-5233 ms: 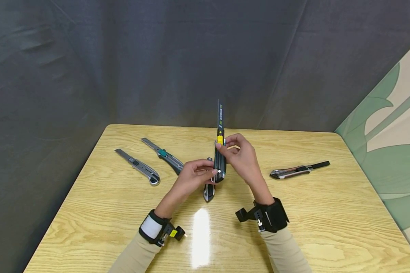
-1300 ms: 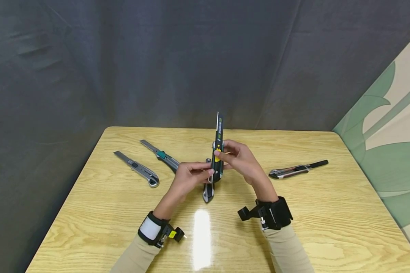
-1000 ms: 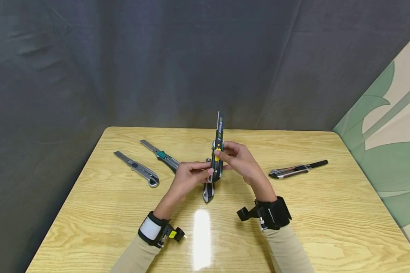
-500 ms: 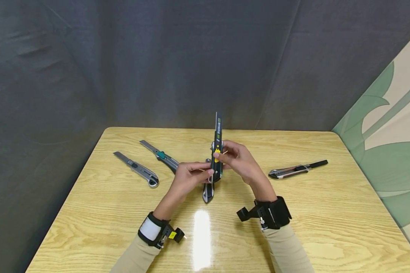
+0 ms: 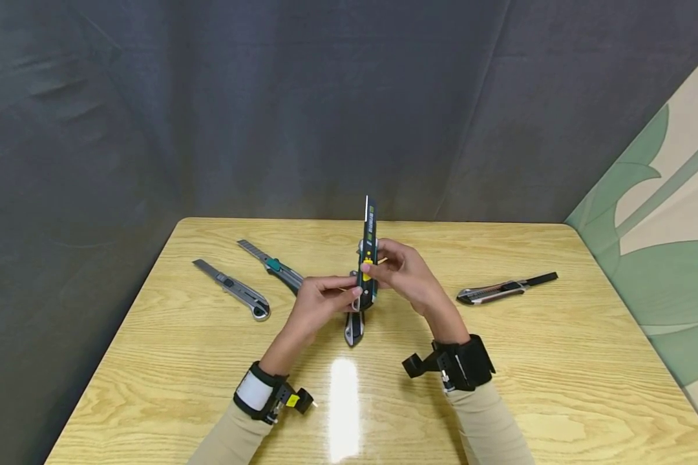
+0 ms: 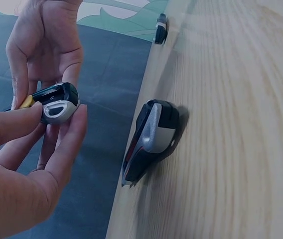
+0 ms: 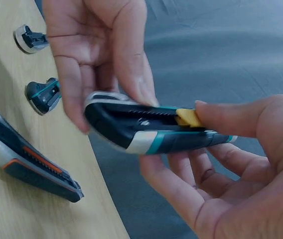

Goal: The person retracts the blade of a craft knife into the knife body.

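A black snap-off utility knife (image 5: pixel 369 248) with a yellow slider (image 7: pixel 187 117) and teal and white trim is held above the table, blade pointing up and away. Its dark blade (image 5: pixel 370 219) sticks out past the handle. The left hand (image 5: pixel 326 300) pinches the butt end of the handle between thumb and fingers. Around the middle of the handle the right hand (image 5: pixel 407 274) grips, its thumb on the yellow slider and its fingers underneath. Below the hands, a black and silver utility knife (image 5: pixel 354 329) with orange trim lies on the table, partly hidden.
On the wooden table (image 5: pixel 442 407), a grey utility knife (image 5: pixel 241 294) and one with a teal slider (image 5: pixel 282 270) lie at left, blades out. Another black and silver knife (image 5: pixel 494 292) lies at right. A dark curtain (image 5: pixel 349 110) hangs behind the table.
Compared with five seconds ago, the yellow slider sits lower along the handle, the right thumb with it, and less blade sticks out. Over the last second, slider and blade tip move slightly lower.
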Available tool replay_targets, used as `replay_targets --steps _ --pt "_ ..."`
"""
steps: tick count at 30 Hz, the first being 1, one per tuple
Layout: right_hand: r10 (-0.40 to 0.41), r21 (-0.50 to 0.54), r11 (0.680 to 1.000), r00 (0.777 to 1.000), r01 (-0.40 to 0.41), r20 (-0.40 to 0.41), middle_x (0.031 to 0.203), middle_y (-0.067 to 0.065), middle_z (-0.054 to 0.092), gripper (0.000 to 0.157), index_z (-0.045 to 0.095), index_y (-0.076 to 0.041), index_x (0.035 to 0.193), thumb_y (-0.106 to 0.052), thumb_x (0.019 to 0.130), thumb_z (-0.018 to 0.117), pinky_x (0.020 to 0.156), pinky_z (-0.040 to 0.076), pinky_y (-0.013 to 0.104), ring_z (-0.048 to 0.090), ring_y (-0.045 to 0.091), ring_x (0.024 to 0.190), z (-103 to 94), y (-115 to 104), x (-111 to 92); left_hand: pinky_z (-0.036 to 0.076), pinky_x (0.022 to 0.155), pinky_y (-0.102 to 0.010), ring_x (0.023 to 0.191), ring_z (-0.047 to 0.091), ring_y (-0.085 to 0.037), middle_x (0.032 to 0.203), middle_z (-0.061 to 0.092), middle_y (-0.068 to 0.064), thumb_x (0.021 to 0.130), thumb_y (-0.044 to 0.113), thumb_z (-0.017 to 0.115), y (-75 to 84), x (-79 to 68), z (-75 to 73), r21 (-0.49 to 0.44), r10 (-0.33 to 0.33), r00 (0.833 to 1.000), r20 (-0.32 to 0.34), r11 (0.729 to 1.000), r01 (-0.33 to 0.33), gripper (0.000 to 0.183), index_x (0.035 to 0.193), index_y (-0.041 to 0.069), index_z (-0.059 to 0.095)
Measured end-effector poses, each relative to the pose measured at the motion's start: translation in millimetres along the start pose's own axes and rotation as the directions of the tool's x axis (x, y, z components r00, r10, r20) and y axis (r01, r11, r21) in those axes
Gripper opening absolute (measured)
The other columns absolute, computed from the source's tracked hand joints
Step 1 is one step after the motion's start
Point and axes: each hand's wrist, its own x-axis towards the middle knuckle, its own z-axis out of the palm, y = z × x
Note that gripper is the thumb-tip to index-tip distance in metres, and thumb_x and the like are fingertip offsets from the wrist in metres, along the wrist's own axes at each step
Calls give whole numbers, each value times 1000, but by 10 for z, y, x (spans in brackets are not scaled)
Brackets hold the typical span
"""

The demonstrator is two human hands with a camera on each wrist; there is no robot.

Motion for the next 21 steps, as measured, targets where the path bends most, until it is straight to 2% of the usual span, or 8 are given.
replay_targets --steps 6,14,17,21 --pt "51 18 999 999 -51 10 103 16 59 33 61 -11 115 -27 87 67 71 62 43 63 29 89 12 6 25 63 72 -33 88 67 -26 115 68 -14 82 15 72 4 13 -15 -4 -10 1000 -5 1000 10 27 108 9 72" --pt "35 31 999 999 -35 17 104 23 59 38 63 -7 119 -33 91 62 74 61 51 62 31 91 15 11 30 62 76 -36 90 67 -25 118 66 -17 84 15 70 37 14 -37 4 -24 1000 1 1000 24 30 113 7 69" --pt "24 45 999 1000 -24 -4 101 21 61 38 63 -6 118 -31 89 64 73 62 49 63 29 89 42 3 26 62 77 -39 91 66 -27 119 65 -19 85 10 68 106 -14 -41 6 -28 1000 11 1000 28 30 114 4 67" --pt "17 45 999 999 -16 -31 99 17 64 36 64 -7 117 -28 88 66 67 63 41 64 28 86 70 0 20 62 76 -40 90 66 -30 117 65 -21 86 6 66 237 -69 -24 14 -23 1000 20 1000 22 29 114 -1 66"
